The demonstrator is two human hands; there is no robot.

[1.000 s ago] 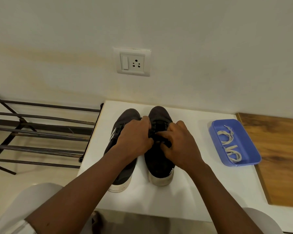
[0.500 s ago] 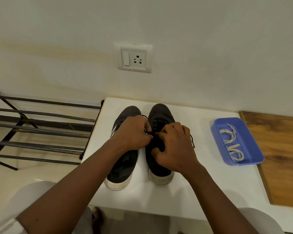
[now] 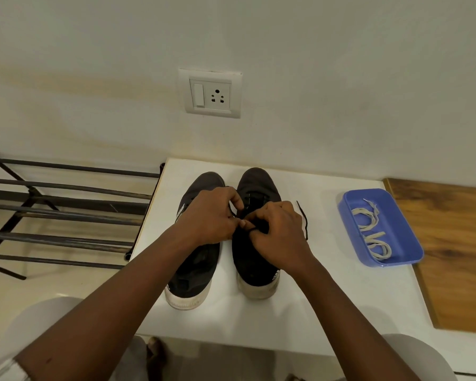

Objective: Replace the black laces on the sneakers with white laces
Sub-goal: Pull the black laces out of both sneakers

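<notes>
Two black sneakers with white soles stand side by side on a white table (image 3: 327, 284), toes toward the wall: the left sneaker (image 3: 195, 268) and the right sneaker (image 3: 256, 259). Both my hands work over the right sneaker's lacing. My left hand (image 3: 208, 217) pinches the black lace near the eyelets. My right hand (image 3: 276, 231) pinches the same black lace (image 3: 304, 221), whose loose end trails onto the table to the right. White laces (image 3: 373, 232) lie in a blue tray (image 3: 412, 243) at the right.
A dark metal shoe rack (image 3: 66, 213) stands left of the table. A wall socket (image 3: 210, 93) is on the wall above the sneakers. A wooden board (image 3: 456, 248) borders the table on the right. My knees show at the bottom edge.
Both hands have shifted slightly on the right sneaker, and the loose end of the black lace now lies farther out on the table to the right.
</notes>
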